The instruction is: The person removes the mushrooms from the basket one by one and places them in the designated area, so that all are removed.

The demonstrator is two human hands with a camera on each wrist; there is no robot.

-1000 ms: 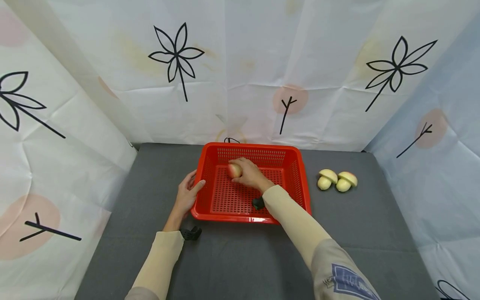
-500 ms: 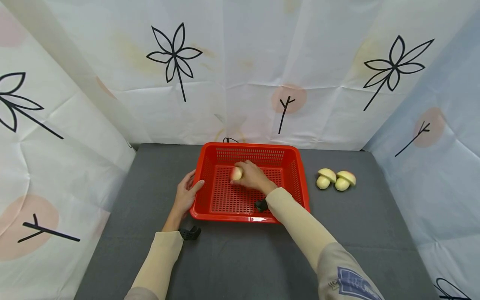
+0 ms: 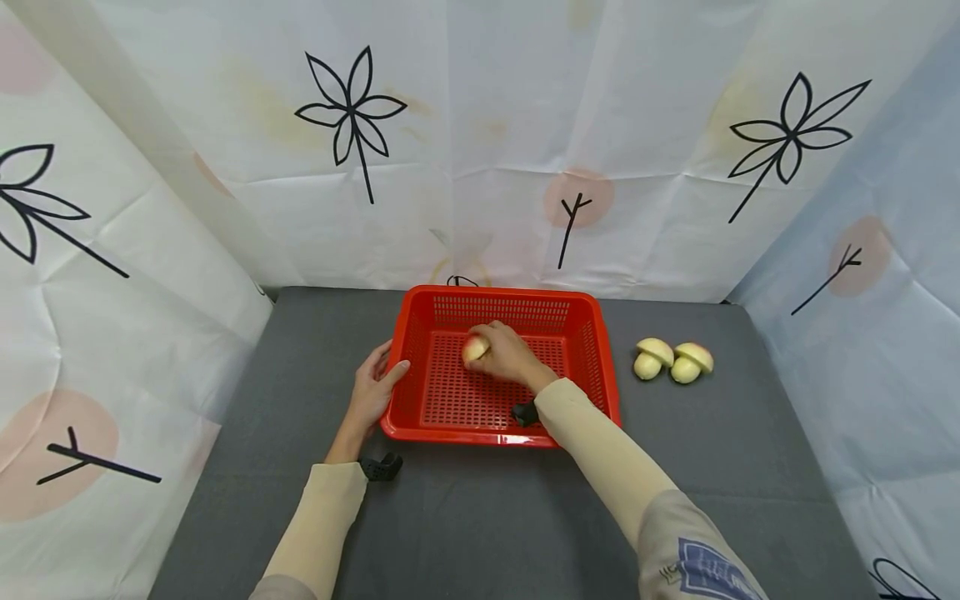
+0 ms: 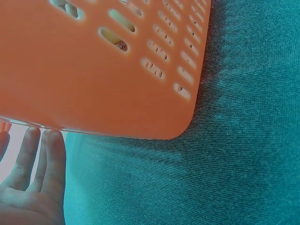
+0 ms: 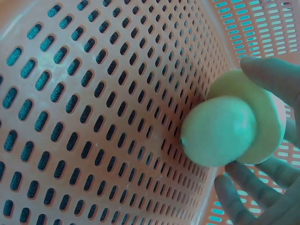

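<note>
Inside the red plastic basket [image 3: 577, 439], my right hand [image 3: 508, 354] grips a toy mushroom [image 3: 474, 348] with a reddish cap top. In the right wrist view, the mushroom's pale rounded stem [image 5: 218, 131] faces the camera, close to the perforated basket floor. The thumb and fingers hold it by the cap; whether it touches the floor is hard to tell. My left hand [image 3: 372, 385] holds the basket's left rim, thumb over the edge and fingers outside. The left wrist view shows its fingers [image 4: 54, 150] against the rim from below.
Two more toy mushrooms [image 3: 654, 358] [image 3: 692, 362] lie side by side on the dark grey tabletop [image 3: 465, 525], right of the basket. White patterned cloth [image 3: 495, 125] hangs behind the table and along both sides.
My right hand has shifted slightly right within the basket, and the mushroom has turned a little in its grip. The left hand and the basket keep their places.
</note>
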